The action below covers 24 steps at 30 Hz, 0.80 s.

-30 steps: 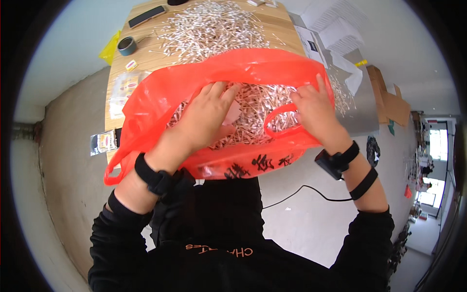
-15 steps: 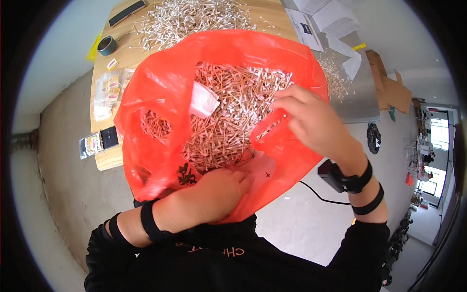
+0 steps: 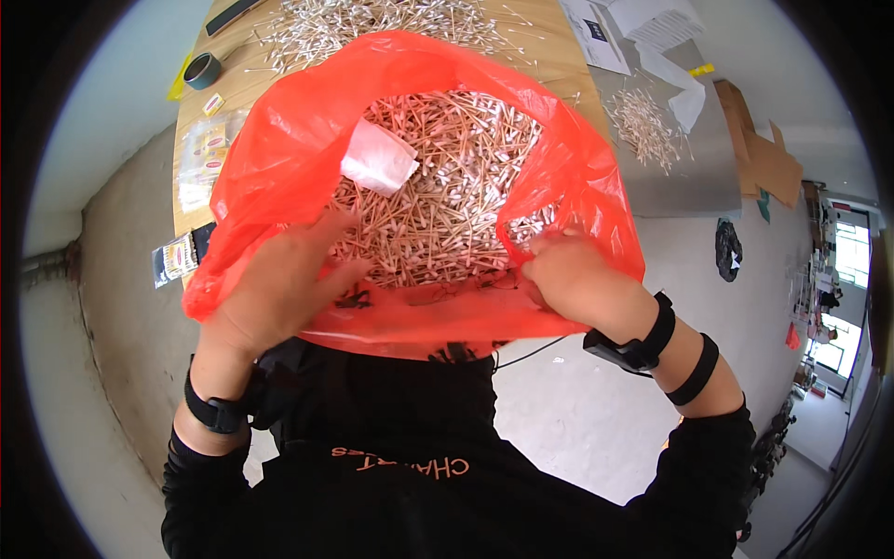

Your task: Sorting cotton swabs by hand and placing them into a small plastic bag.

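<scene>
A large red plastic bag lies spread wide in front of me, full of wooden cotton swabs. On the swabs, toward the left of the bag's mouth, rests a small whitish packet. My left hand is at the bag's near left side, thumb and fingers apart, slightly blurred, over the rim. At the near right, my right hand has its fingers curled around the red film of the rim. Their tips are partly hidden in the folds.
Behind the bag, a heap of cotton swabs covers part of the wooden table. A dark round container and clear packets are at its left. On the grey surface at right lies a smaller swab pile, near cardboard.
My left hand has moved from the bag's near middle to its left side, fingers spreading. My right hand has come down toward me along the rim. The bag's near edge has shifted and its mouth looks wider.
</scene>
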Each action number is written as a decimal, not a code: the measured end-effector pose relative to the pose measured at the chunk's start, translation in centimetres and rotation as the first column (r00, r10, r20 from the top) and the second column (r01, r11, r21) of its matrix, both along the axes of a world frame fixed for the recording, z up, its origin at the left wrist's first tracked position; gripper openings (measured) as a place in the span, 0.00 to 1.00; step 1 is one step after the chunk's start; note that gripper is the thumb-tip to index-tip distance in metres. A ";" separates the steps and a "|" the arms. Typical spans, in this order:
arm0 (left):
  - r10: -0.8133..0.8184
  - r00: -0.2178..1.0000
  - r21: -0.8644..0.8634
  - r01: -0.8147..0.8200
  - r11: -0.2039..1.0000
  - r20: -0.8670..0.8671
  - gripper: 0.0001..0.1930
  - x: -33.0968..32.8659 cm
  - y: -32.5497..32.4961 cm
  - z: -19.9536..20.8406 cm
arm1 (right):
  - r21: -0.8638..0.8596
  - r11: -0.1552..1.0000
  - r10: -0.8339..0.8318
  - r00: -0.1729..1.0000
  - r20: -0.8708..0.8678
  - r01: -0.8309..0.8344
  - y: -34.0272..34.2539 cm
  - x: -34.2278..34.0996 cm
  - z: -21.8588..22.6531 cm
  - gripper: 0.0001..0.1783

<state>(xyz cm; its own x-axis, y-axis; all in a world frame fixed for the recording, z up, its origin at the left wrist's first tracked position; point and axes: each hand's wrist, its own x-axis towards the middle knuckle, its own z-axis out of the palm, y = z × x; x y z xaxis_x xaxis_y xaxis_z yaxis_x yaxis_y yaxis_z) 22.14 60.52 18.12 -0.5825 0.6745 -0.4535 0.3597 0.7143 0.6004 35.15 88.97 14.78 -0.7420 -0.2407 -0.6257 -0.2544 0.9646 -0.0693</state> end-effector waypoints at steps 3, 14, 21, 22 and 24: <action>-0.193 0.981 -0.113 0.189 0.976 -0.034 0.18 0.2 -1.5 -1.7 | -0.186 0.951 -0.270 0.956 -0.115 0.246 1.0 -0.7 -1.0 0.08; -0.179 0.839 0.081 0.255 0.964 -0.514 0.41 -2.2 4.7 -4.0 | -0.328 0.721 -0.690 0.592 -0.417 0.610 4.5 -3.3 4.7 0.14; -0.241 0.780 -0.147 0.191 0.971 -0.577 0.58 -5.0 6.9 -5.6 | -0.764 0.278 -0.893 0.450 0.018 0.582 7.3 -4.4 6.8 0.17; -0.239 0.810 -0.181 0.166 0.969 -0.536 0.58 -5.3 7.3 -5.1 | -0.765 0.281 -0.892 0.451 0.014 0.580 7.3 -4.6 6.9 0.17; -0.232 0.795 -0.143 0.182 0.973 -0.561 0.55 -6.0 7.6 -6.1 | -0.845 -0.027 -0.827 0.464 0.319 0.534 7.1 -5.1 7.1 0.15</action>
<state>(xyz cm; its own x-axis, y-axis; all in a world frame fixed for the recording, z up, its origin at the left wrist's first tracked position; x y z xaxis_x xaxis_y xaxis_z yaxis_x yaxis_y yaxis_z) 16.18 68.10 11.99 -0.6024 0.7859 -0.1396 0.7638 0.6184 0.1852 30.06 96.04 21.86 -0.9148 0.2680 -0.3023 0.3486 0.1457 -0.9259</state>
